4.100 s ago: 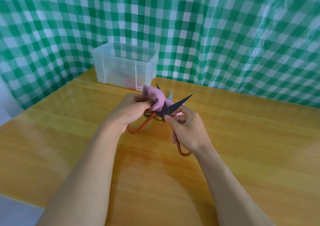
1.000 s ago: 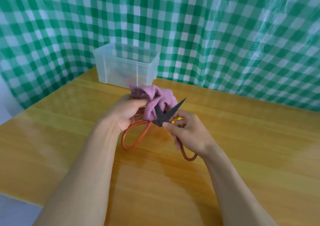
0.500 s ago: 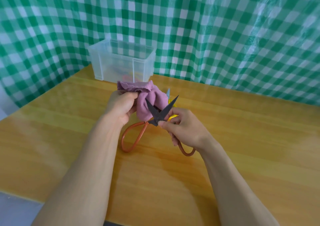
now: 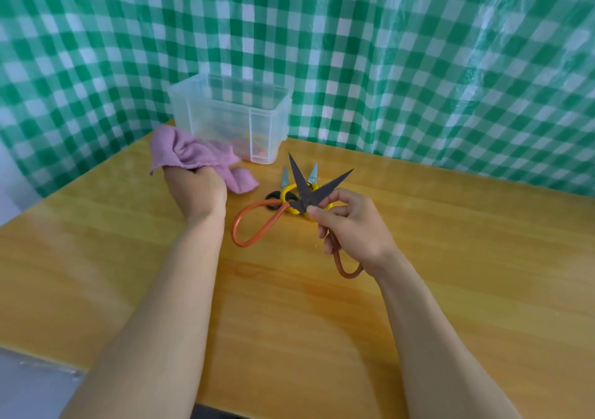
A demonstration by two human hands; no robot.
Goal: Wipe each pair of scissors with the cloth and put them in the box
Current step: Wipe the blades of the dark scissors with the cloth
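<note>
Two hands work above the wooden table [image 4: 450, 290]. The clear box [image 4: 225, 109] stands at its far side, with some coloured things inside. The left hand [image 4: 193, 193] is closed around the bunched purple cloth [image 4: 190, 154], apart from the blades. The right hand [image 4: 354, 225] pinches the red-handled scissors [image 4: 309, 190] near the pivot, with the blades spread wide and pointing up. I would close the blades first, then lower them slowly into the box. Small yellow-handled scissors [image 4: 285, 193] lie on the table just behind, probably not yet wiped.
</note>
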